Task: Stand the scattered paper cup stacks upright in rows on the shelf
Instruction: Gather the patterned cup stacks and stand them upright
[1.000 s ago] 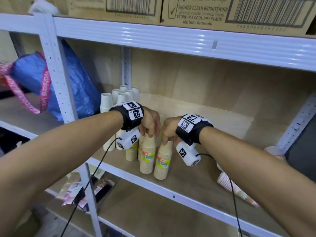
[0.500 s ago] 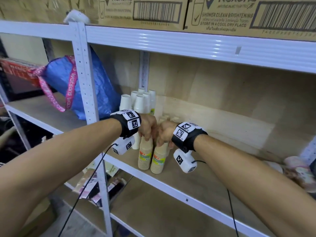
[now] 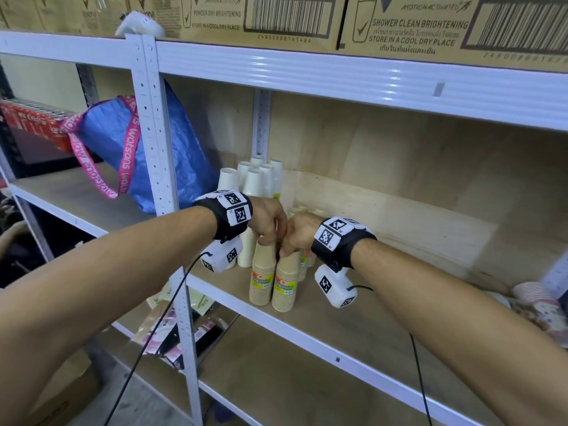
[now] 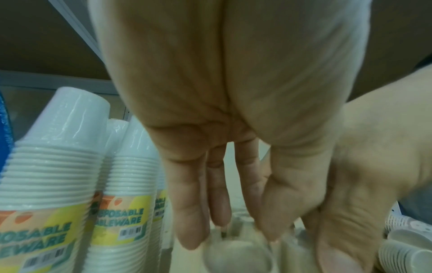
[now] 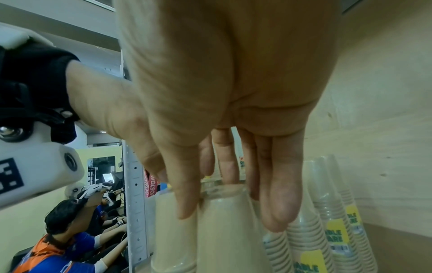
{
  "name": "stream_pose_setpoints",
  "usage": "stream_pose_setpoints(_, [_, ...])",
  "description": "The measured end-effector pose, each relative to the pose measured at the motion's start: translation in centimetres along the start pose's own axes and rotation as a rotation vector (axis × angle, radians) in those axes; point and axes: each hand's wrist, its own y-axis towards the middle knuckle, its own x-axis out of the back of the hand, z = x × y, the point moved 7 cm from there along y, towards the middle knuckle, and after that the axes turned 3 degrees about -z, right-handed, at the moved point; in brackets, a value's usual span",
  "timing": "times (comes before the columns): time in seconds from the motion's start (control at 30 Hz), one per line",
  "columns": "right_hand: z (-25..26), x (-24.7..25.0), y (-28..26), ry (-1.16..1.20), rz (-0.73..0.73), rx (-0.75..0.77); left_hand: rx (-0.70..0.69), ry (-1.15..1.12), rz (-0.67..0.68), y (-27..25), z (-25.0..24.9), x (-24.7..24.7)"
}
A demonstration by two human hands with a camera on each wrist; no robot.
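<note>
Two tan paper cup stacks stand side by side at the shelf's front. My left hand (image 3: 270,233) grips the top of the left tan stack (image 3: 262,278) with its fingertips. My right hand (image 3: 292,242) grips the top of the right tan stack (image 3: 285,287). In the right wrist view my right hand (image 5: 229,212) has its thumb in front of the right tan stack (image 5: 224,240) and its fingers behind. In the left wrist view my left hand (image 4: 233,230) closes on a blurred tan stack top (image 4: 236,256). White cup stacks (image 3: 246,179) stand upright behind.
More tan stacks (image 5: 327,212) stand to the right of my right hand. Patterned cup stacks (image 3: 534,299) lie on their sides at the shelf's far right. A blue bag (image 3: 138,149) sits left of the white upright post (image 3: 159,179). The shelf's front edge (image 3: 307,336) runs below.
My hands have drawn closer together, and the two tan stacks now stand tight against each other near the white stacks. The head view has shifted.
</note>
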Motion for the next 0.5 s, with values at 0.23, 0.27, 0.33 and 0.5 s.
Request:
stream_pose_setpoints(0.23, [-3.5, 3.0, -1.9, -0.076, -0.019, -0.068, -0.093, -0.020, -0.158, 1.8, -4.0, 3.2])
stream_pose_setpoints(0.27, [-4.7, 3.7, -2.2, -0.094, -0.031, -0.104, -0.110, -0.017, -0.176, 2.2, -4.9, 3.5])
stream_pose_setpoints(0.33, [-7.3, 4.7, -3.0, -0.102, -0.041, -0.179, -0.151, -0.015, -0.219, 3.2, -7.0, 3.9])
stream_pose_setpoints(0.5, [-14.6, 6.9, -6.6, -0.106, -0.085, -0.352, -0.257, -0.065, -0.217, 6.7, -12.7, 3.0])
